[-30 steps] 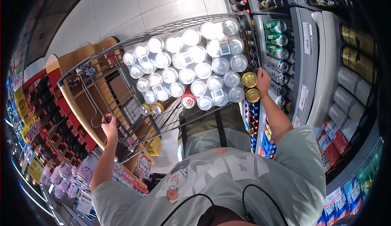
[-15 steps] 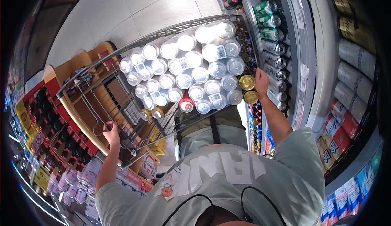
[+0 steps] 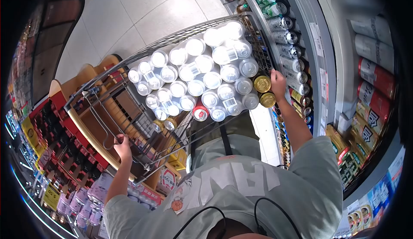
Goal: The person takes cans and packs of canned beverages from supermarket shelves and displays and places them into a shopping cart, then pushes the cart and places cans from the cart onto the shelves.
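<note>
A wire shopping cart [image 3: 189,142] spans the view in front of me, loaded with packs of silver-topped cans [image 3: 195,69] wrapped in clear film. My left hand [image 3: 122,146] is closed around a metal bar at the cart's left end. At the opposite end my right hand [image 3: 278,84] grips the cart's edge, close beside two gold-topped cans [image 3: 263,84]. A red can [image 3: 200,112] stands at the near edge of the load, and gold-rimmed cans [image 3: 170,123] sit left of it. The fingertips of my right hand are partly hidden.
A shelf with rows of cans [image 3: 289,51] runs close along the right side, with red cans [image 3: 375,77] farther right. On the left stand a wooden rack [image 3: 64,93] and lilac packs [image 3: 81,202]. Pale floor tiles [image 3: 142,6] stretch beyond the cart.
In the view, the right-hand shelves have slid upward and the left-hand racks slightly down and right. Both hands keep their hold on the cart, and its load looks the same.
</note>
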